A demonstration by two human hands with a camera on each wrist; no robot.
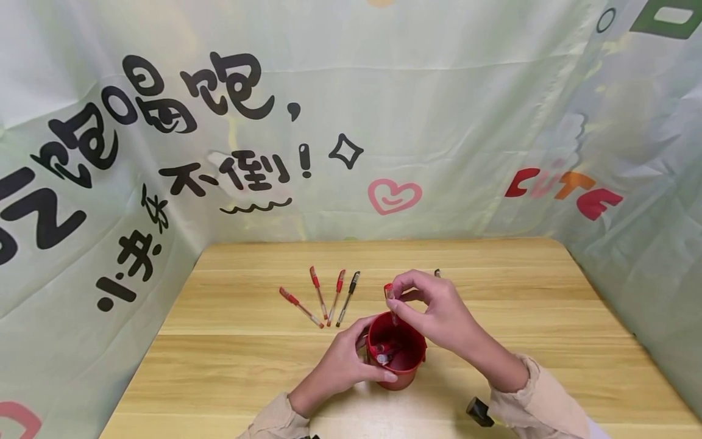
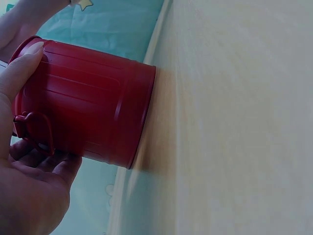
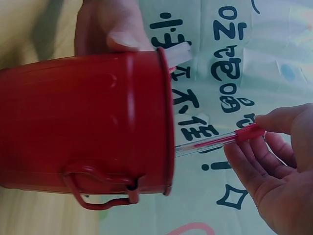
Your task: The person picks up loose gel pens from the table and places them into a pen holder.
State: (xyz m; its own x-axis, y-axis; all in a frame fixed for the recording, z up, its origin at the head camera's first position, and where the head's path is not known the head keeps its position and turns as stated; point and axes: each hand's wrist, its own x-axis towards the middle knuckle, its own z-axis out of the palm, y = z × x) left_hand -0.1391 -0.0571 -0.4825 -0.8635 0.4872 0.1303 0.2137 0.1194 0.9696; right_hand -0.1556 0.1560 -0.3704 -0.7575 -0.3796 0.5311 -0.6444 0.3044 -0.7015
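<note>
status: looks partway, judging from pens both inside and outside the red bucket (image 1: 408,352).

in hand: one red-capped pen (image 3: 217,141), pinched near its cap between right hand (image 1: 439,305) thumb and fingertips. lower end is within the bucket mouth, so that one reads as mid-transfer, not released.

done: at least one pen-like item (image 1: 382,358) already sits inside, leaning toward the left side of the rim. red and clear parts show; exact count can't be read.

left: four pens lie on the wooden table (image 1: 219,378), left and far of the bucket. from the left: red-capped pen one (image 1: 300,306), red-capped pen two (image 1: 319,292), red-capped pen three (image 1: 336,297), then a black-capped pen (image 1: 349,296). all apart from the bucket. a dark-tipped item (image 1: 437,272) pokes out on the far side of the right hand; mostly hidden, may be another pen.

container: bucket is roughly upright on the near-middle of the table. left hand (image 1: 342,363) grips it from the left, thumb over the near side just below the rim, fingers round the other side. much of the inner wall shows bare; bottom can't be made out fully.
</note>
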